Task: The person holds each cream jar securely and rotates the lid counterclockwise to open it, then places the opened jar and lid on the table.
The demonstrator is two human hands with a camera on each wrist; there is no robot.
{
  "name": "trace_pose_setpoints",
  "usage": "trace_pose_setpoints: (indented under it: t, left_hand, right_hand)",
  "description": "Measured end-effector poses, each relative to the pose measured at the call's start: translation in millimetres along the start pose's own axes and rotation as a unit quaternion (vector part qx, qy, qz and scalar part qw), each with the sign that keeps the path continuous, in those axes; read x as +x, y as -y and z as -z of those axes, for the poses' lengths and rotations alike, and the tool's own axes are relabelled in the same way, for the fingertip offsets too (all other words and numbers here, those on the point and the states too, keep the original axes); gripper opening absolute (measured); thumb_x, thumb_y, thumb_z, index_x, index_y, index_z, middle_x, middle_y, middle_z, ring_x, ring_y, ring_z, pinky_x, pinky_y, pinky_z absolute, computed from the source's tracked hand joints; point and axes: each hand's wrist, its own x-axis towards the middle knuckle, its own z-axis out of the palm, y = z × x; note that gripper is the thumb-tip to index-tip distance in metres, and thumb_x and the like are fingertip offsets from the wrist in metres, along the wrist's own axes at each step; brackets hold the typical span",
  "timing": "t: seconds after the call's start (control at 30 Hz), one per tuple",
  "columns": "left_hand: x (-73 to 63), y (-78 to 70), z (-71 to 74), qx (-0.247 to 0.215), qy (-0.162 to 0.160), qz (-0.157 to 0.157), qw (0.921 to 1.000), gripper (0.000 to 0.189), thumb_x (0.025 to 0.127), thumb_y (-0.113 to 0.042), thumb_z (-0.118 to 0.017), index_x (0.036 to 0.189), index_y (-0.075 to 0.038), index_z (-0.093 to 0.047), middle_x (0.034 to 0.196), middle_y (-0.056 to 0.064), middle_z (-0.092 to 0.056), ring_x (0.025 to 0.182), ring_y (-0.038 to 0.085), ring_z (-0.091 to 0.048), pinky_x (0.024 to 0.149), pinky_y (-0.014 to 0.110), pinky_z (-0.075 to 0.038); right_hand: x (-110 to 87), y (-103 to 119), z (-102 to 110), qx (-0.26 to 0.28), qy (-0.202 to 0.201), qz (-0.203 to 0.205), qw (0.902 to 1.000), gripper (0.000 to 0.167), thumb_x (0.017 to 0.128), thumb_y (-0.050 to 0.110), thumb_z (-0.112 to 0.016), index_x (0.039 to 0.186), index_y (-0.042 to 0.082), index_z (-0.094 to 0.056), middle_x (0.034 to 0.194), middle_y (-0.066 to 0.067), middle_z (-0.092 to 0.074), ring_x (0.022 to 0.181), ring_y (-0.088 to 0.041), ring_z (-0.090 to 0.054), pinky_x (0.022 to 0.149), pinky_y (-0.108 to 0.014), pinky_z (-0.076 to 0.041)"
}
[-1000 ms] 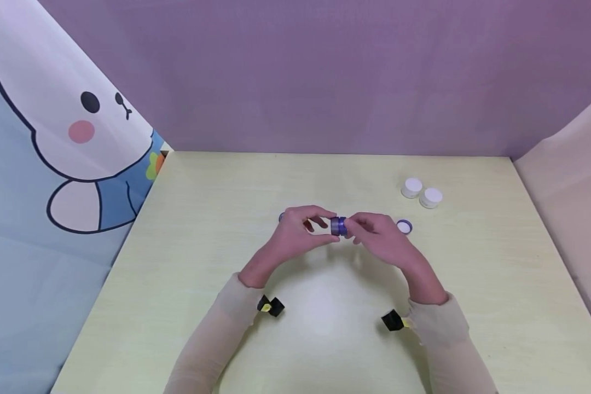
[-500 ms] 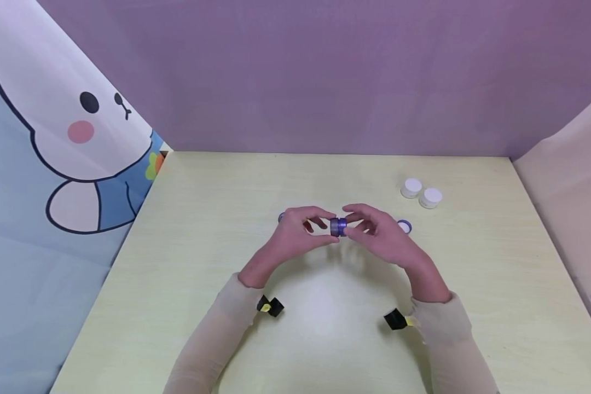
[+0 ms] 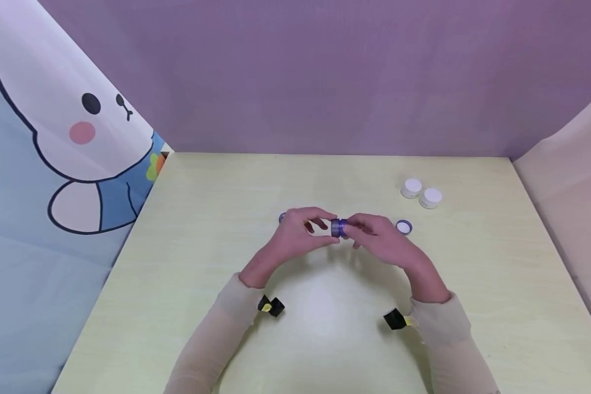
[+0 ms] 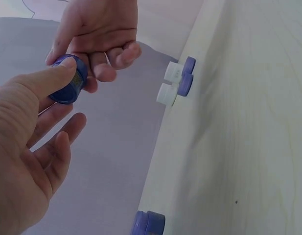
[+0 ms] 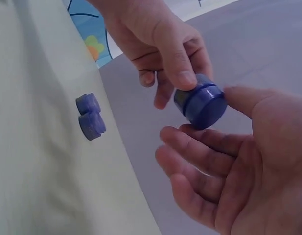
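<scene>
Above the table, my left hand (image 3: pixel 295 232) pinches a small blue jar (image 4: pixel 67 90) by its body, thumb on one side and fingers on the other. The jar lies on its side in the air, its lid end (image 5: pixel 209 110) facing my right hand (image 3: pixel 379 238). My right thumb and index finger grip the lid's rim; the other right fingers curl loosely below it. A narrow groove shows between lid and body in the right wrist view.
Two white jars (image 3: pixel 411 187) (image 3: pixel 430 198) stand at the back right. A blue lid (image 3: pixel 404 226), white inside, lies beside my right hand. Two blue jars (image 5: pixel 88 104) (image 5: pixel 92 126) stand together at left, mostly hidden behind my left hand in the head view.
My right fingers spread off the lid half a second ago and have closed round it again. My left hand and the jar have stayed almost still.
</scene>
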Motion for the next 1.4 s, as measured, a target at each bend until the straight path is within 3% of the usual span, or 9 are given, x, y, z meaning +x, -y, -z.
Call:
trace_pose_setpoints:
  t: [0.2, 0.43, 0.6, 0.77, 0.93, 1.07, 1.2, 1.4]
  left_hand:
    - [-1.0, 1.2, -1.2, -0.008, 0.007, 0.007, 0.9999, 0.038, 0.075, -0.027, -0.086, 0.109, -0.017, -0.073, 0.100, -0.012, -0.071, 0.083, 0.022, -0.068, 0.063, 0.028, -0.053]
    - [-0.6, -1.6, 0.1, -0.005, 0.009, -0.003, 0.9999, 0.039, 0.075, -0.027, -0.086, 0.109, -0.016, -0.073, 0.101, -0.009, -0.071, 0.083, 0.022, -0.068, 0.063, 0.028, -0.053]
    - [-0.8, -0.8, -1.0, 0.002, 0.010, -0.002, 0.9999, 0.039, 0.074, -0.027, -0.087, 0.109, -0.016, -0.073, 0.101, -0.010, -0.071, 0.081, 0.013, -0.067, 0.063, 0.027, -0.053]
    - [-0.8, -0.2, -1.7, 0.001, 0.005, -0.005, 1.0000, 0.039, 0.074, -0.028, -0.087, 0.109, -0.017, -0.073, 0.101, -0.011, -0.071, 0.081, 0.011, -0.067, 0.062, 0.027, -0.053]
    - [-0.9, 1.0, -2.1, -0.003, 0.003, -0.013, 0.9999, 0.038, 0.074, -0.026, -0.087, 0.108, -0.016, -0.073, 0.101, -0.010, -0.071, 0.080, 0.015, -0.068, 0.062, 0.030, -0.054]
    - [-1.3, 0.3, -1.7, -0.006, 0.002, -0.013, 0.9999, 0.038, 0.074, -0.026, -0.087, 0.109, -0.016, -0.073, 0.100, -0.011, -0.071, 0.081, 0.012, -0.067, 0.063, 0.033, -0.055]
    - [-0.7, -0.7, -0.8, -0.012, 0.001, -0.006, 0.9999, 0.038, 0.074, -0.026, -0.086, 0.109, -0.016, -0.073, 0.101, -0.011, -0.071, 0.082, 0.020, -0.068, 0.063, 0.031, -0.054]
    - [-0.5, -2.4, 0.5, -0.006, 0.007, 0.015, 0.9999, 0.039, 0.075, -0.027, -0.086, 0.109, -0.017, -0.073, 0.100, -0.010, -0.071, 0.083, 0.024, -0.068, 0.063, 0.028, -0.053]
  right_hand:
    - [-3.9, 5.2, 1.2, 0.016, -0.013, 0.027, 0.9994, 0.026, 0.093, 0.017, -0.068, 0.117, 0.009, -0.064, 0.101, -0.006, -0.066, 0.074, -0.025, -0.061, 0.060, -0.030, -0.047]
    - [-3.6, 4.7, 1.4, 0.012, -0.018, 0.034, 0.9992, 0.040, 0.090, 0.015, -0.072, 0.127, 0.006, -0.058, 0.108, -0.006, -0.065, 0.083, -0.022, -0.063, 0.067, -0.033, -0.052]
    - [-5.5, 3.3, 3.0, -0.003, -0.038, 0.006, 0.9992, 0.038, 0.098, 0.028, -0.060, 0.128, 0.005, -0.055, 0.113, -0.008, -0.065, 0.085, -0.021, -0.065, 0.072, -0.039, -0.051]
    - [-5.3, 4.8, 4.1, -0.024, -0.047, -0.029, 0.9982, 0.043, 0.103, 0.041, -0.043, 0.112, 0.005, -0.065, 0.096, -0.010, -0.069, 0.079, -0.025, -0.066, 0.072, -0.040, -0.050]
    - [-2.4, 4.8, 1.4, -0.035, -0.026, -0.051, 0.9977, 0.050, 0.102, 0.048, -0.042, 0.106, 0.006, -0.069, 0.085, -0.004, -0.070, 0.077, -0.030, -0.067, 0.070, -0.039, -0.051]
    - [-0.4, 3.3, -1.5, -0.029, -0.032, -0.030, 0.9986, 0.038, 0.100, 0.041, -0.053, 0.105, 0.007, -0.069, 0.088, -0.007, -0.070, 0.078, -0.026, -0.066, 0.069, -0.038, -0.052]
    - [-0.3, 3.6, -1.7, -0.021, -0.046, 0.016, 0.9986, 0.023, 0.095, 0.027, -0.065, 0.108, 0.008, -0.069, 0.094, -0.004, -0.069, 0.080, -0.022, -0.065, 0.070, -0.038, -0.052]
    - [-1.5, 6.4, -1.7, -0.025, -0.073, 0.066, 0.9948, 0.029, 0.083, 0.011, -0.078, 0.110, 0.010, -0.066, 0.098, 0.001, -0.068, 0.079, -0.018, -0.064, 0.065, -0.033, -0.052]
